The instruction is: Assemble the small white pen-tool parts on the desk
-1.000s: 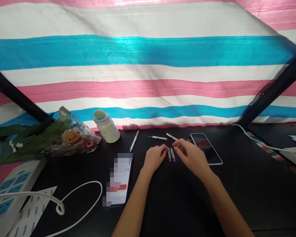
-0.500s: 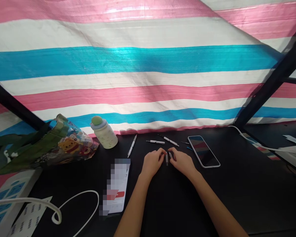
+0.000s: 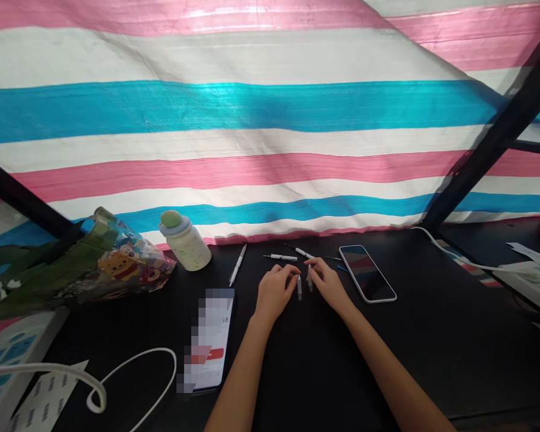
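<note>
Two short pale pen parts lie between my hands on the black table (image 3: 315, 360). My left hand (image 3: 275, 289) is curled, its fingertips beside the left pen part (image 3: 299, 288); whether they grip it is unclear. My right hand (image 3: 327, 283) has its fingers bent down at the other pen part (image 3: 310, 280), which they partly cover, so its hold is hard to make out. Behind the hands lie a white pen (image 3: 282, 257) and a second pen (image 3: 303, 252), partly hidden by my right fingers. Another white pen (image 3: 238, 265) rests further left.
A phone with a lit screen (image 3: 211, 342) lies left of my forearms, a dark-screened phone (image 3: 368, 273) to the right. At the left are a bottle (image 3: 186, 243), a printed bag (image 3: 121, 264), a white cable (image 3: 162, 350) and a power strip (image 3: 22, 354). Striped sheeting hangs behind.
The fingers of my right hand have lifted and spread a little, showing more of the pen part beneath. The whole view has shifted slightly.
</note>
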`<state>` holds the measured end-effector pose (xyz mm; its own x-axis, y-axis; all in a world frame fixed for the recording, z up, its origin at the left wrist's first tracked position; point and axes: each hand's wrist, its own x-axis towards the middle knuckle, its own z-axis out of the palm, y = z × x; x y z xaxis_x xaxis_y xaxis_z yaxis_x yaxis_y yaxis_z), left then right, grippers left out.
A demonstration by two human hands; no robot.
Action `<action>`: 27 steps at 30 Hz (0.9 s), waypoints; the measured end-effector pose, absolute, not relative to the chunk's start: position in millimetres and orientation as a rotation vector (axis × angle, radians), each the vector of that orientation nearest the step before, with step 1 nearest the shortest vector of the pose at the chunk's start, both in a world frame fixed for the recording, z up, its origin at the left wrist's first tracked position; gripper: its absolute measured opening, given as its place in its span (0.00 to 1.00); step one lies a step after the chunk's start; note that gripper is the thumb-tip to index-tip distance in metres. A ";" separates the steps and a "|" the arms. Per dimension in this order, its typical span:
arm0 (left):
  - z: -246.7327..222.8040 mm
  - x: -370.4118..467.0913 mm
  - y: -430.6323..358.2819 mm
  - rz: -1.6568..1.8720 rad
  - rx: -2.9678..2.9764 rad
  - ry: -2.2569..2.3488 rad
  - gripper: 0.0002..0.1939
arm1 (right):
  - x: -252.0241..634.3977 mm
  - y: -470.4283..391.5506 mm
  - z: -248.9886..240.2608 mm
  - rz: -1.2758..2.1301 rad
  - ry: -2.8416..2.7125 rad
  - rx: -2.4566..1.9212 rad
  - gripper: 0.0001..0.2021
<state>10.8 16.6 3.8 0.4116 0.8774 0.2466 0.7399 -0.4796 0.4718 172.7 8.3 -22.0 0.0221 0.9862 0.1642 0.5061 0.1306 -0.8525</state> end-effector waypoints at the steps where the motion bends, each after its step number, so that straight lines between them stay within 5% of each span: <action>1: 4.5 11.1 16.1 0.711 2.379 1.384 0.10 | 172.8 10.1 -24.0 0.781 -1.551 -1.403 0.10; 8: 7.9 11.3 14.3 0.701 2.367 1.375 0.10 | 169.1 14.7 -31.8 0.901 -1.359 -1.219 0.13; 16: 8.8 10.3 14.8 0.720 2.349 1.399 0.12 | 173.4 11.5 -26.2 0.720 -1.501 -1.521 0.23; 27: 9.4 7.4 17.4 0.739 2.289 1.495 0.13 | 170.1 11.8 -28.0 0.847 -1.524 -1.266 0.14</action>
<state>7.4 17.4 9.4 0.3229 0.9125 0.2513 0.7537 -0.4084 0.5149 170.1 11.8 -28.0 -0.0158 0.9726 0.2320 0.3170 0.2249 -0.9214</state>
